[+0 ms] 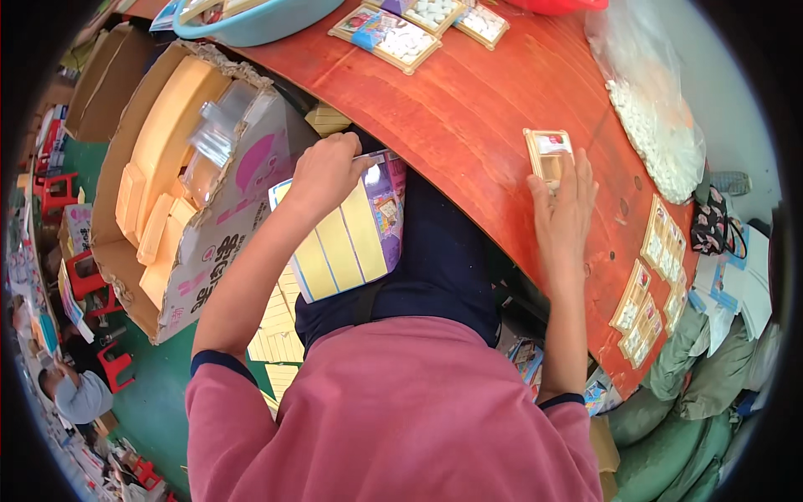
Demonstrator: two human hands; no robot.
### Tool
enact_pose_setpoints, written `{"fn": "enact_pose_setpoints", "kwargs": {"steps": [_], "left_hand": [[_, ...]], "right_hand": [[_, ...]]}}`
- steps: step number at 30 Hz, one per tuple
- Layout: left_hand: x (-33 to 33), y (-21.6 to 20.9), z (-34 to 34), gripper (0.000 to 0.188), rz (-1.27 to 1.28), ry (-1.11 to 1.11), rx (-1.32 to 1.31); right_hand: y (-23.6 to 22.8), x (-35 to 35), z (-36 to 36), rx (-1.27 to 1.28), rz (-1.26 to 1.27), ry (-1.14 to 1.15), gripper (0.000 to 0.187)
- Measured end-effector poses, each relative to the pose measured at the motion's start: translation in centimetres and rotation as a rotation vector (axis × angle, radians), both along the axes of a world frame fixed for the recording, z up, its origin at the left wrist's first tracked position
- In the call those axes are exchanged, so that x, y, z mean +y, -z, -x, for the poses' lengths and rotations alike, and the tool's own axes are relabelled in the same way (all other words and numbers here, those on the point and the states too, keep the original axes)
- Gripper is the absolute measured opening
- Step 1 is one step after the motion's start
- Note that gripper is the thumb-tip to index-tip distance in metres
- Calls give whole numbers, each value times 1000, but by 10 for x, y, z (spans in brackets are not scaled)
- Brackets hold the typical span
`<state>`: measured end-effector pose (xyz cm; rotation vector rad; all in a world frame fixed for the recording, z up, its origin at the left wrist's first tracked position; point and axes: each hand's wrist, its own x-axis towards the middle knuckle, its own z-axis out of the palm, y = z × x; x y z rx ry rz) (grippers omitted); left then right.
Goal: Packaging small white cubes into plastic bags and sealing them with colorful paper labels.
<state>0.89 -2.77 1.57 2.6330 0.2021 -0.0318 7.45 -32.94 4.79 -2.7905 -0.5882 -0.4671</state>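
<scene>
My left hand (329, 173) is closed on the upper edge of a sheet (339, 243) with yellow strips and a purple printed side. The sheet hangs over my lap beside the table edge. On the red-brown table (468, 109), my right hand (566, 201) lies over the near end of a small gold-rimmed box (548, 151). My thumb is on its left side and my fingers on its right. Part of the box has a printed card under a clear face; its near end is hidden by the hand.
A torn carton (242, 201) of yellow boxes and clear plastic stands at left. Filled boxes (389, 38) and a blue basin (268, 23) are at the far side. A bag of white pieces (657, 125) and more filled boxes (665, 238) lie at right.
</scene>
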Motion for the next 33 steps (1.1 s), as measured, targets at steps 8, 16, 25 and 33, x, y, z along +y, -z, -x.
{"fn": "enact_pose_setpoints", "kwargs": {"steps": [8, 16, 25, 33], "left_hand": [[21, 1, 14, 16, 910, -72, 306], [14, -7, 23, 17, 782, -29, 153], [0, -14, 23, 19, 598, 64, -98], [10, 5, 24, 19, 741, -86, 47]], "right_hand": [[18, 129, 58, 471, -644, -357, 16], [30, 151, 51, 630, -715, -188, 17], [19, 149, 49, 746, -704, -70, 16], [30, 124, 60, 599, -676, -151, 7]]}}
